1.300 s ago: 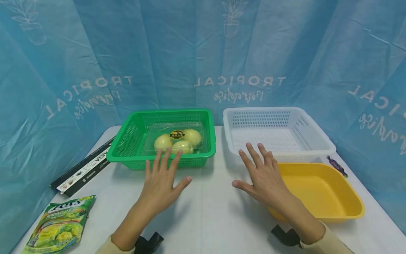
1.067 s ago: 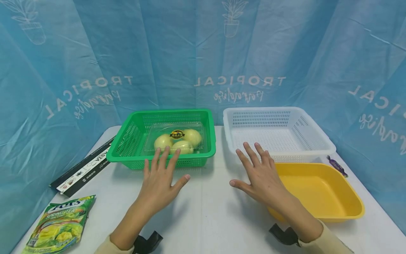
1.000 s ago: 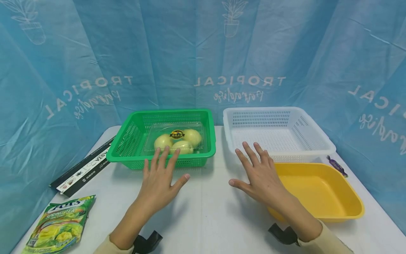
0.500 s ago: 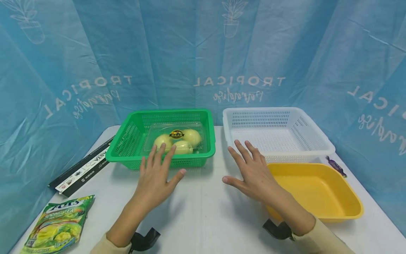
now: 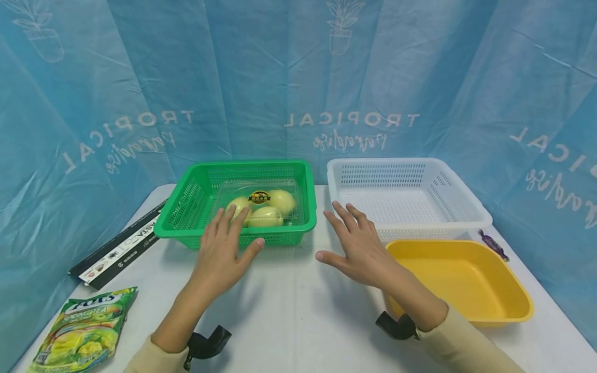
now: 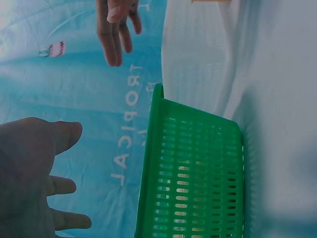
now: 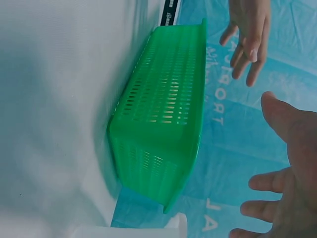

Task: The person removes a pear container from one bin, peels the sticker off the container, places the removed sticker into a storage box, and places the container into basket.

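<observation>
Left hand [image 5: 219,259] raised, thumb held wide of loosely parted fingers, gripping nothing, hangs higher than the rim of the green perforated plastic basket [image 5: 280,239]. Beyond its fingertips, inside that basket, sits the clear plastic box [image 5: 242,187] of round pale-green fruits [image 5: 282,202]. Likewise spread and bare, the right hand [image 5: 361,251] has the white perforated plastic basket [image 5: 410,226] ahead and the yellow plastic tray [image 5: 494,320] rightward. Both hands have just drifted leftward; the boxed fruits stay put, so handling seems unstarted.
</observation>
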`<state>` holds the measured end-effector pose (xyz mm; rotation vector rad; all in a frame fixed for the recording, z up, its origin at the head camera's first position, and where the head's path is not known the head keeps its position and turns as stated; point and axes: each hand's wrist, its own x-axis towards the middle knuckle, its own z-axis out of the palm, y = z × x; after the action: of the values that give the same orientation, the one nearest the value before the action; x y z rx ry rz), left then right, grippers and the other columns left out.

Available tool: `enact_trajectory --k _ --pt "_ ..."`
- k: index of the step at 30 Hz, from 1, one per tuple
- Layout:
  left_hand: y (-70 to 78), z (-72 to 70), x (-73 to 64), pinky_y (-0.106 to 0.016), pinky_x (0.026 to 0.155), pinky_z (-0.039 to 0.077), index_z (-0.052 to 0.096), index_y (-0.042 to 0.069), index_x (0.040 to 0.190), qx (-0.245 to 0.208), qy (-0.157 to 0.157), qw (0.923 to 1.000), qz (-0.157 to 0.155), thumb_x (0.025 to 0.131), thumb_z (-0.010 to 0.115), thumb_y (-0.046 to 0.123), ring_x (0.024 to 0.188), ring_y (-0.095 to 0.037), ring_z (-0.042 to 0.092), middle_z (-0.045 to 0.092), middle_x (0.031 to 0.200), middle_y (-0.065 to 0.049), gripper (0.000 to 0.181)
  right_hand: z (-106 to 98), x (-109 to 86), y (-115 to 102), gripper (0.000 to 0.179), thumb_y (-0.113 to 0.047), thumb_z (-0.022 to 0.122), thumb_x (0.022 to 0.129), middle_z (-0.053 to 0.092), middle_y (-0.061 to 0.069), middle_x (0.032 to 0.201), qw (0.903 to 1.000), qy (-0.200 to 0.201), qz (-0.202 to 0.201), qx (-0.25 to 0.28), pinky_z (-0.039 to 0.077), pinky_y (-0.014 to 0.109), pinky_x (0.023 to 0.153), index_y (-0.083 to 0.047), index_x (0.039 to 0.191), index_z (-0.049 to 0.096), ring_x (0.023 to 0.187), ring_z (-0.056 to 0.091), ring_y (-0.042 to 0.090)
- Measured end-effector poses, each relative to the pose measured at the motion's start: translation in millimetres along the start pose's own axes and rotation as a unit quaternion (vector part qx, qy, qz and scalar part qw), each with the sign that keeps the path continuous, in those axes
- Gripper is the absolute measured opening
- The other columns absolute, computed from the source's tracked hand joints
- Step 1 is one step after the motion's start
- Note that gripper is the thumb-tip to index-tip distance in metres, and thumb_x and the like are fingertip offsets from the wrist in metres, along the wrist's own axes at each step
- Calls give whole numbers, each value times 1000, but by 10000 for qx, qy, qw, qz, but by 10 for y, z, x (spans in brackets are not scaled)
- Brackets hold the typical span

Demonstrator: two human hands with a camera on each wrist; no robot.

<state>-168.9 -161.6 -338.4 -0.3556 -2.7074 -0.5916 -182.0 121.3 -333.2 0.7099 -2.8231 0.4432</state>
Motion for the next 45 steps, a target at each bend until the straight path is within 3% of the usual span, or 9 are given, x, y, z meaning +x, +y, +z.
enact_trajectory --k 6,21,33,45 --pt "-59 -31 73 -66 107 22 26 13 149 -76 0 10000 15 93 52 45 141 -44 21 27 152 -21 70 10 83 -31 86 -57 59 85 12 7 160 9994 -52 -37 354 25 62 107 -16 151 22 144 15 36" --pt "-168 -66 182 -65 106 23 29 15 148 -356 127 9993 -2 95 53 39 138 -43 27 33 149 -22 64 75 347 -67 84 -53 57 89 15 7 159 9953 -186 -192 930 23 59 112 -14 152 18 142 21 36" --pt "-336 -72 323 -63 106 27 34 8 145 -836 162 9963 -69 94 57 28 134 -44 31 38 145 -23 60 156 524 -83 81 -53 55 90 14 5 159 9917 -311 -66 1247 28 58 110 -15 152 19 141 22 35" --pt "-512 -84 430 -67 103 26 33 8 145 -1263 -127 9914 -324 94 57 27 134 -47 28 36 145 -26 60 263 633 -60 80 -54 53 90 15 6 159 9886 -371 -13 1460 30 56 109 -17 152 18 142 22 33"
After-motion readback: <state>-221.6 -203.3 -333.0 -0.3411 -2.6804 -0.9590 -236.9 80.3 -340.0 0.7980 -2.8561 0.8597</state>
